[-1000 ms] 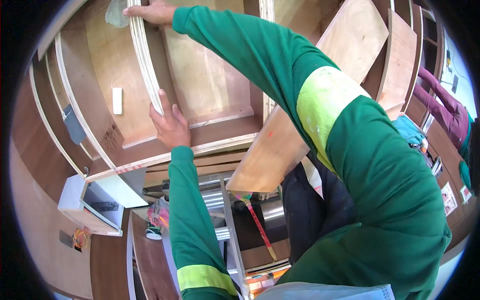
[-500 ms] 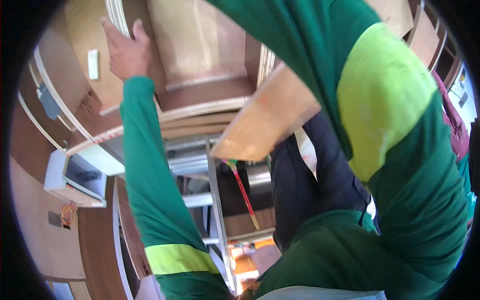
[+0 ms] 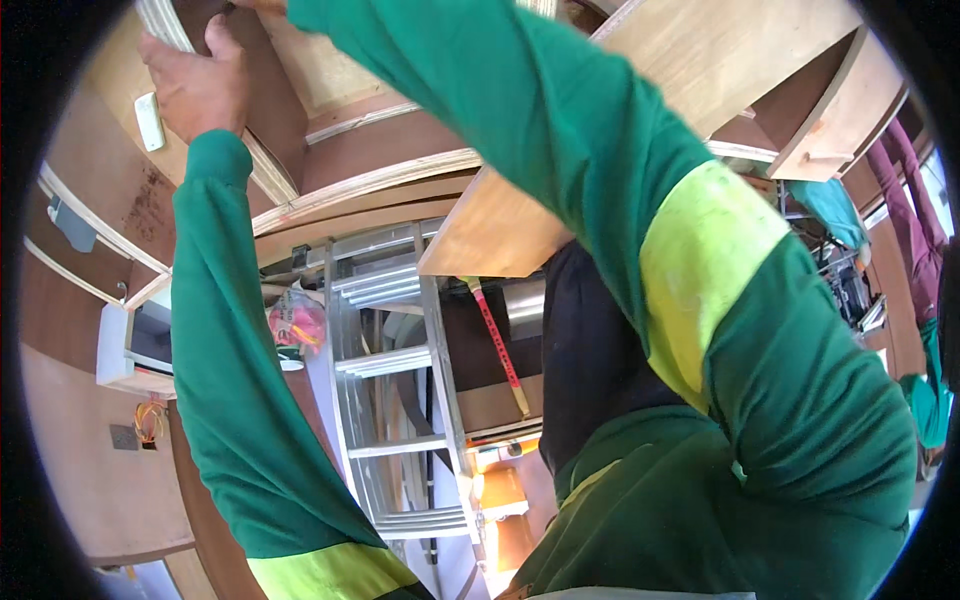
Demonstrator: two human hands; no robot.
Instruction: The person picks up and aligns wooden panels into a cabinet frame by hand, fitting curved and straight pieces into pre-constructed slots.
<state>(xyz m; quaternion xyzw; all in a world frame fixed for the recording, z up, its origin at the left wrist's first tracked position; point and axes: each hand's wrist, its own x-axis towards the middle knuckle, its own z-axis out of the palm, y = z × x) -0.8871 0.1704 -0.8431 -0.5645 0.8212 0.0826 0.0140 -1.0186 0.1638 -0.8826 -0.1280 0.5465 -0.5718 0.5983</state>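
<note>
Evidently your left hand (image 3: 200,90) is clamped across the upright panel (image 3: 165,25), thumb and fingers straddling its edge; your right hand (image 3: 264,5), just right of it, is mostly cropped, so you cannot tell its grip. If your 2 hands pull unevenly, the panel might twist or its raw edge splinter: pale layered ply, with a brown face. Left of the left hand lies a rounded white bar (image 3: 149,121); below-right, a ribbed metal ladder (image 3: 385,360) and a smooth slanting board (image 3: 500,225).
</note>
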